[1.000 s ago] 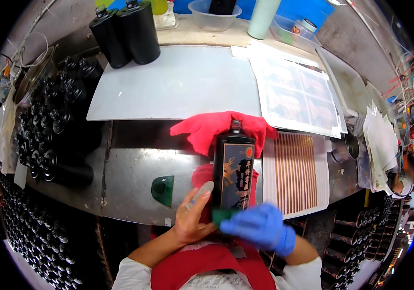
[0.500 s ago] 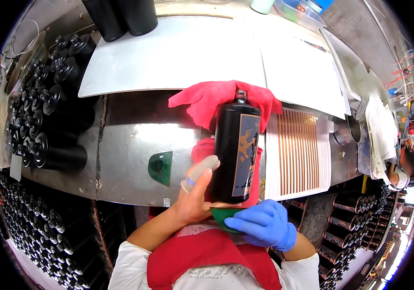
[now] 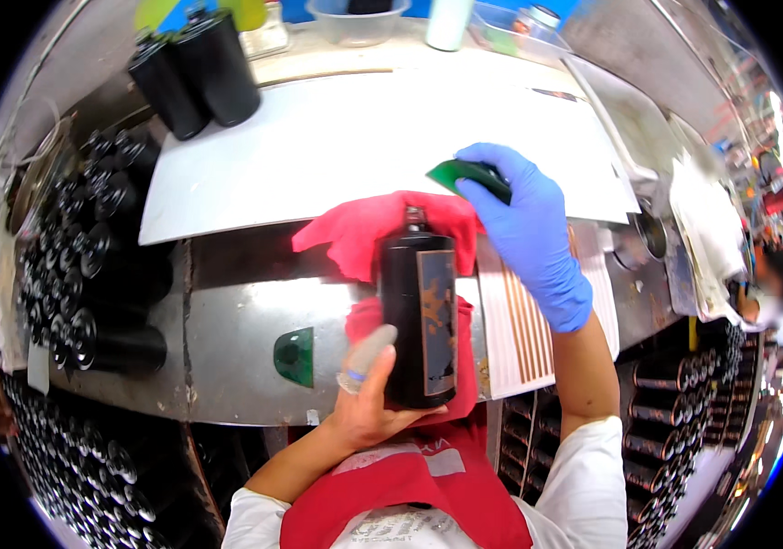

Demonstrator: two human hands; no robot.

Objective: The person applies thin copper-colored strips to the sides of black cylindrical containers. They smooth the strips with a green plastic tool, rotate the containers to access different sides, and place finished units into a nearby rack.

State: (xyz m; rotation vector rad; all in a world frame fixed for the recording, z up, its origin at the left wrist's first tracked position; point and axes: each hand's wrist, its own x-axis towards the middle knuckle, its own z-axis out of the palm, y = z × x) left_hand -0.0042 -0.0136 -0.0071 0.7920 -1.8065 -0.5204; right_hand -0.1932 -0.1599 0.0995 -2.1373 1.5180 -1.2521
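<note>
A black bottle [image 3: 401,320] lies on red cloths [image 3: 346,236] over the metal table, its neck pointing away from me. A dark panel with copper-coloured edging and figures runs along its right side. My left hand [image 3: 366,395], with a grey cover on one finger, grips the bottle's near end. Past the bottle's neck, to the right, my blue-gloved right hand [image 3: 530,224] pinches a green scraper [image 3: 457,174] above the white board, apart from the bottle. Another green scraper [image 3: 294,357] lies flat on the metal to the left.
A white board [image 3: 254,174] covers the far side. Beneath my right forearm lies a sheet of copper-coloured strips [image 3: 524,339]. Two black bottles [image 3: 218,69] stand far left; many more [image 3: 117,346] lie stacked along the left. Plastic tubs [image 3: 358,23] sit at the back.
My right hand has carried the green scraper from the bottle's near end up and away, past its neck. My left hand keeps its grip on the bottle. The view has shifted.
</note>
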